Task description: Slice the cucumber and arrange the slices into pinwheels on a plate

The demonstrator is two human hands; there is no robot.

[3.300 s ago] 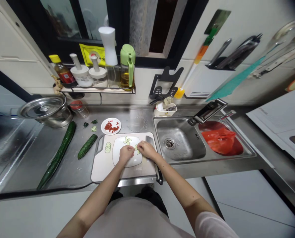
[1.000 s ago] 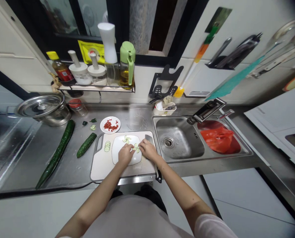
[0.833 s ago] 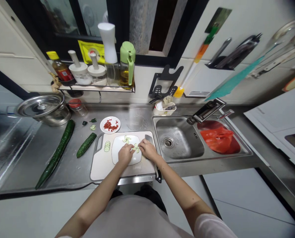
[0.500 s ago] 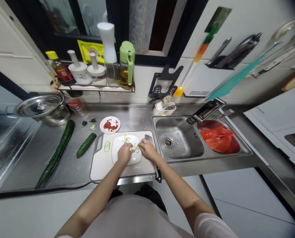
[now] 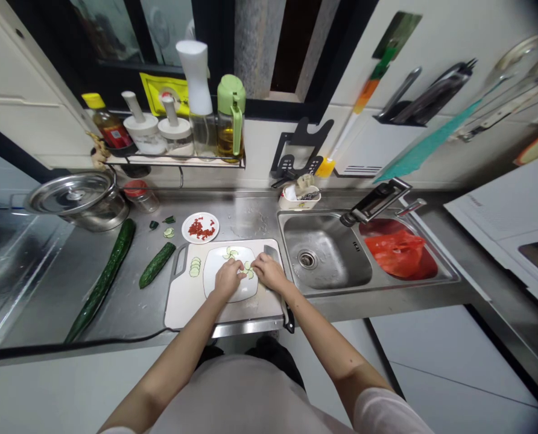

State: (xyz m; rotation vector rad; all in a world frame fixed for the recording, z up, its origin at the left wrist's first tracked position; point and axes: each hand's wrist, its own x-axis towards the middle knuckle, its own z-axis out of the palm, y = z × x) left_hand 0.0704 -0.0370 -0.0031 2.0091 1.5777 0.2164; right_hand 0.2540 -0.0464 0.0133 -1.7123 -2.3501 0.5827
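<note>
A white plate [image 5: 224, 295] lies on the pale cutting board [image 5: 185, 307]. Two small groups of thin cucumber slices are on it, one near the far rim and one cluster of cucumber slices [image 5: 248, 270] at the right. My left hand [image 5: 228, 279] reaches over the plate, thumb and fingertips closed at the left side of that right cluster. From the other side, my right hand [image 5: 269, 272] has its fingers pinched together at the cluster's right edge. Fingers partly cover the slices. A short stack of cucumber slices [image 5: 195, 267] rests on the board left of the plate.
Left of the board lie a cut cucumber [image 5: 157, 265] and a long whole cucumber [image 5: 101, 280]. A small plate [image 5: 185, 229] of chopped red pieces stands behind. A knife handle [image 5: 289, 320] sticks out at the board's near right corner, beside the sink [image 5: 327, 271].
Both hands stay at the right cluster of slices, with only a slight shift of the left fingers. Everything else looks the same.
</note>
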